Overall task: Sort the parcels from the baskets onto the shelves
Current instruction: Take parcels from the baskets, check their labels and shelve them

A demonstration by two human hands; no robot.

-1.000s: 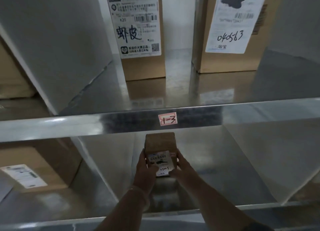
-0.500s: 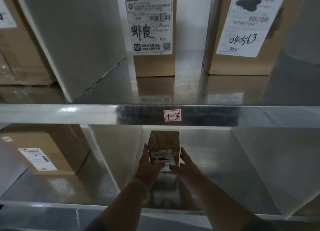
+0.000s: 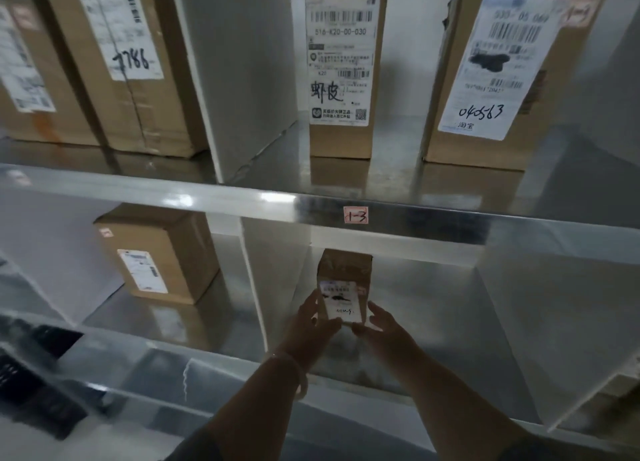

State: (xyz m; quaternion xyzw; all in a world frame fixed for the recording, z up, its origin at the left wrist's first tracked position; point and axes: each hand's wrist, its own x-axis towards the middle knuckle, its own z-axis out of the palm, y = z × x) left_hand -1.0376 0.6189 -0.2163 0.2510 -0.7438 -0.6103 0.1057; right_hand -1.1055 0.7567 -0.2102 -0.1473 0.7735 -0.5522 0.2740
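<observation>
The small parcel [image 3: 344, 270] is a brown cardboard box that stands upright in the middle compartment of the lower shelf [image 3: 450, 339], directly under the red tag "1-3" [image 3: 355, 215] on the shelf edge above, with its white label turned to the person. Both hands are at its lower part. The left hand [image 3: 310, 322] grips the left lower edge, with the fingers along the side face and the thumb on the front. The right hand [image 3: 381, 325] lies at the right lower corner with rather straight, spread fingers, touching more than gripping, though the dim light makes this not fully sure. The hands hide the bottom of the box, so I cannot tell if it rests completely on the metal. I judge the placing is almost finished. The box looks stiff and light, easy for two hands or even one, and not soft to squeeze. It is taller than wide, and the shelf is polished metal, so it may slide easily or tip if pushed high up. The best hold is low on the two side faces, not on the label. In the next compartment to the left stands another box [image 3: 159, 253], behind a divider [image 3: 252, 287], and on the upper shelf a tall box [image 3: 341, 142] is just above.
</observation>
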